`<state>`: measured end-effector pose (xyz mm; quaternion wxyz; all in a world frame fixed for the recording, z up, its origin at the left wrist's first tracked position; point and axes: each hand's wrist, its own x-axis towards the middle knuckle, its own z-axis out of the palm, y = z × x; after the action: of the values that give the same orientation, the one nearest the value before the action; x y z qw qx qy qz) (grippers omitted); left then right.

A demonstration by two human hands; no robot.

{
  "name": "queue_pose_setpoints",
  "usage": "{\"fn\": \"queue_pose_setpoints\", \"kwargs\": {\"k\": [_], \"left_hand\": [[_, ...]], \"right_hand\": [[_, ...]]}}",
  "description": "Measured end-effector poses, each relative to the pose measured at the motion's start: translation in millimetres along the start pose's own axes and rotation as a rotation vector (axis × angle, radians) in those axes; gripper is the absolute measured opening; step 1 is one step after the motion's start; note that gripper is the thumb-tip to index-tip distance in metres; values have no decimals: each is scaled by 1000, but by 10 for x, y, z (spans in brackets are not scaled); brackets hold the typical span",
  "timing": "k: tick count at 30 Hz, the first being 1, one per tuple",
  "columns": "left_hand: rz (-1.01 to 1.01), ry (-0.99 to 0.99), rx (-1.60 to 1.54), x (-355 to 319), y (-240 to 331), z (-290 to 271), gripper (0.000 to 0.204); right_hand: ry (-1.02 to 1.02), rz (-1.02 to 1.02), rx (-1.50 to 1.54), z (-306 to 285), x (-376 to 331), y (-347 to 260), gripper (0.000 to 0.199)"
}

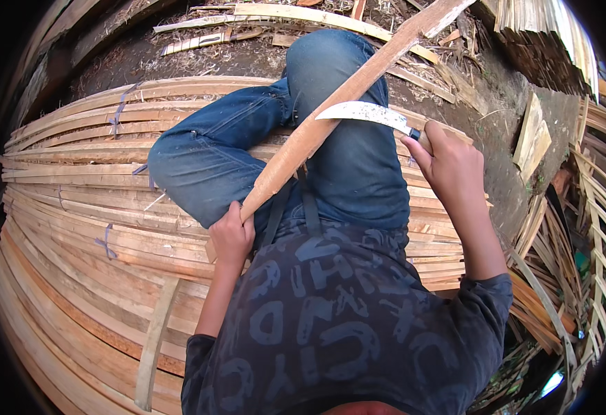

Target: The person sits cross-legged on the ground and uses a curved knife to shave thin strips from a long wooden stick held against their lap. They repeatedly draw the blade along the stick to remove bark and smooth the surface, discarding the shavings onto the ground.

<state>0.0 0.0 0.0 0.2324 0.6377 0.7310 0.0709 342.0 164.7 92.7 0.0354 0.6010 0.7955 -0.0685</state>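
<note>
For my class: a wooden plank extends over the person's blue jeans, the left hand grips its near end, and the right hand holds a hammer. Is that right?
Not quite: the right hand holds a curved knife, not a hammer, as the head view shows. The rest stands: the wooden plank extends over the blue jeans, and the left hand grips its near end.

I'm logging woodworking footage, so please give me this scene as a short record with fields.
Left hand: grips the near end of a long wooden piece
Right hand: grips the handle of a curved knife
Knife position: tip end overlaps the wooden piece; contact unclear
Legs: bent, in blue jeans
Beneath: long wooden strips, some with purple ties
</note>
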Motion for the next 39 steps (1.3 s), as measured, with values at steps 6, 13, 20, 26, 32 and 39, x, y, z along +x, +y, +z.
{"fn": "queue_pose_setpoints", "kwargs": {"k": [6, 13, 20, 26, 32, 39], "left_hand": [[-16, -37, -61, 19, 99, 51, 18], [-45, -27, -46, 42, 81, -55, 19], [-76, -21, -119, -14, -9, -53, 20], [-63, -37, -75, 62, 90, -54, 19], [-58, -31, -49, 52, 46, -40, 19], [-57, -17, -74, -3, 70, -40, 19]], "right_hand": [[104, -91, -151, -62, 117, 190, 45], [203, 16, -187, -78, 265, 382, 45], [268, 725, -234, -475, 100, 1548, 55], [134, 315, 98, -58, -154, 395, 40], [158, -39, 70, 91, 181, -121, 40], [175, 185, -254, -207, 720, 469, 45]]}}
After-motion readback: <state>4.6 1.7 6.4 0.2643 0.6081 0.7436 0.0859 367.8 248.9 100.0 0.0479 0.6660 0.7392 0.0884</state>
